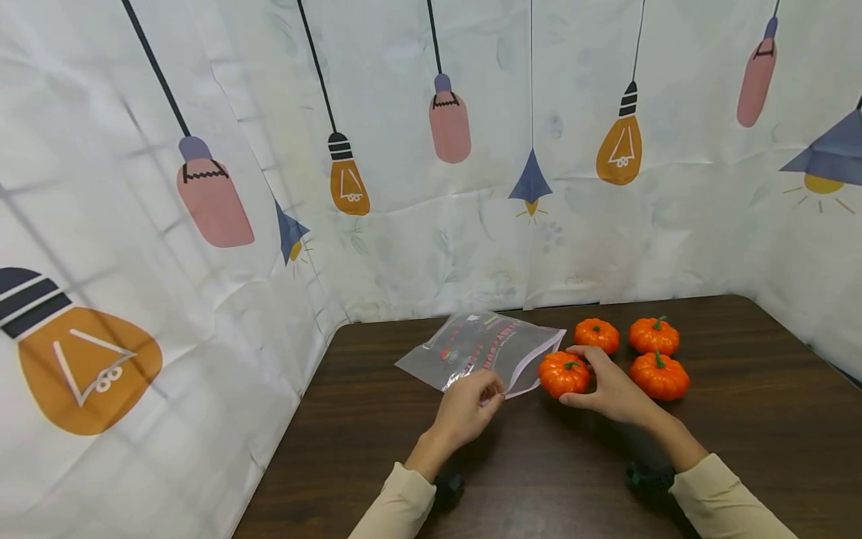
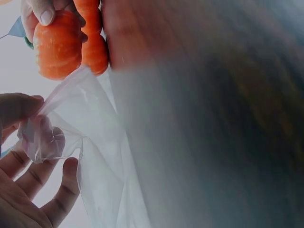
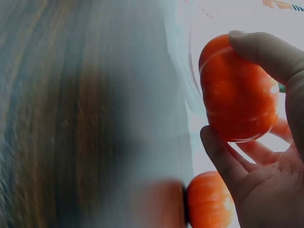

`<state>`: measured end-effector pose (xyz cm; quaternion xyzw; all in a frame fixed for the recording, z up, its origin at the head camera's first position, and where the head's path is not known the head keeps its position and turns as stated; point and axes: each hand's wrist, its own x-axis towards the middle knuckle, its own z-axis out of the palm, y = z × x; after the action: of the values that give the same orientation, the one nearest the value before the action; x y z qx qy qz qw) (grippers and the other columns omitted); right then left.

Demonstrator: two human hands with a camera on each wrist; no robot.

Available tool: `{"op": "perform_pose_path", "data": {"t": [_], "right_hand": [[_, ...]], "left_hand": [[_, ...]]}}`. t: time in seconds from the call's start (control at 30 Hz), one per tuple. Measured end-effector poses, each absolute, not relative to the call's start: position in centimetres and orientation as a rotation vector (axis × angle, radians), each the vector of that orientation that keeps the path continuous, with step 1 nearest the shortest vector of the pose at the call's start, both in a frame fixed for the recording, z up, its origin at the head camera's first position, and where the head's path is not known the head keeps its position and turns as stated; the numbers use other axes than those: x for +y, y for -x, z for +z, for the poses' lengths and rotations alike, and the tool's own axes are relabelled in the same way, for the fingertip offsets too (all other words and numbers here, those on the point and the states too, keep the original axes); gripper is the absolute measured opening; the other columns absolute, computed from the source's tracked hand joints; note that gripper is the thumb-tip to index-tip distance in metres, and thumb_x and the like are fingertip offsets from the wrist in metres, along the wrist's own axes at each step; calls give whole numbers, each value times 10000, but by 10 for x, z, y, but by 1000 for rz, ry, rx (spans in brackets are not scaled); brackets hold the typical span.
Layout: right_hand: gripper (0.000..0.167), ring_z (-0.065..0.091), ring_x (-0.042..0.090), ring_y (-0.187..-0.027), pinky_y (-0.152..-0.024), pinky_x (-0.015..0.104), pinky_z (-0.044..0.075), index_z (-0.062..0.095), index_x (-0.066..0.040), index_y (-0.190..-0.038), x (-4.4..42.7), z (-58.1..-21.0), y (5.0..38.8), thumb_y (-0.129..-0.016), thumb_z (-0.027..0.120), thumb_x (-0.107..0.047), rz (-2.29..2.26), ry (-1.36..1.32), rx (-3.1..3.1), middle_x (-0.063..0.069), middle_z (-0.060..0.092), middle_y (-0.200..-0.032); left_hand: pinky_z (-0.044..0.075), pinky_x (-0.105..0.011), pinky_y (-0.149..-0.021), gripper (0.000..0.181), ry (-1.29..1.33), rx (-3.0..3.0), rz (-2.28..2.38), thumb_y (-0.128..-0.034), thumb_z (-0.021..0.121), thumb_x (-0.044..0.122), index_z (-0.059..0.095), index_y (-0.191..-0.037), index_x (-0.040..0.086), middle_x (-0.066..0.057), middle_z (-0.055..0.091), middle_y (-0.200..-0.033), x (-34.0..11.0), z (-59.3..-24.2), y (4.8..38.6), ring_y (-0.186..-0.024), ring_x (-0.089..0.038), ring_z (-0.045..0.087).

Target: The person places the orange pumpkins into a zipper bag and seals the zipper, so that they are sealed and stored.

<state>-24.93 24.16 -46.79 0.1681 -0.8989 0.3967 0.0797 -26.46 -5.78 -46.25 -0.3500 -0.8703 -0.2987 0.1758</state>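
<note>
On a dark wood-grain table (image 1: 539, 479), seen from above and behind a person's two bare arms. In the right hand (image 1: 616, 393), a small orange pumpkin (image 1: 563, 376) with a green stem, clamped between thumb and fingers: thumb on one side, fingertips on the other, with a visible gap before the palm (clearest from the head). Seemingly lifted off the tabletop, and just beside the mouth of a clear plastic bag (image 1: 481, 348) with red lettering; outside that mouth, though impossible to tell whether touching its pale edge.

In the left hand (image 1: 467, 408), the near corner of the bag, pinched between thumb and fingers, with a fingertip showing through the film and the lower fingers spread apart and loosely bent. To the left of the pumpkin, and well apart from it, these left fingertips.

Beyond and to the right of the right hand, close together on the table, three more orange pumpkins (image 1: 660, 376). At both wrists, cream sleeves (image 1: 404, 498) and dark bands (image 1: 447, 490). All around, a white cloth backdrop (image 1: 404, 247) printed with hanging lamps and bulbs.
</note>
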Motion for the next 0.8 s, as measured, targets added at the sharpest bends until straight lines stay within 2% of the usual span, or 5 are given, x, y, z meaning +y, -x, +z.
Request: {"op": "perform_pose_path", "data": {"t": [0.3,0.43,0.57,0.8], "right_hand": [[865,583,414,-1231,-1027,607,477,367,27,-1403,232,-472,250,-816,852,-383,1266,-464,-2697,267,491,-1403],[873,590,410,-1218,-1018,592,493,359,41,-1397,229,-474,250,-816,851,-386,1288,-427,-2705,270,497,-1392],[860,597,373,-1176,-994,564,509,377,46,-1387,225,-474,250,-814,853,-384,1298,-395,-2693,253,508,-1364],[838,608,321,-1122,-960,513,514,406,47,-1366,219,-475,251,-814,850,-399,1288,-368,-2710,235,540,-1322]], "left_hand": [[452,-150,-702,118,1010,-2467,-780,-879,750,139,662,-910,212,75,671,-857,-52,-463,262,-752,-20,577],[433,-142,-690,79,1010,-2466,-764,-898,731,162,673,-912,214,84,665,-848,-50,-464,261,-741,-17,560],[421,-148,-674,28,991,-2460,-771,-912,703,182,683,-910,202,85,648,-830,-49,-464,259,-731,-26,544],[442,-156,-658,68,910,-2406,-803,-903,719,176,666,-895,218,90,654,-825,-45,-465,258,-714,-20,557]]}}
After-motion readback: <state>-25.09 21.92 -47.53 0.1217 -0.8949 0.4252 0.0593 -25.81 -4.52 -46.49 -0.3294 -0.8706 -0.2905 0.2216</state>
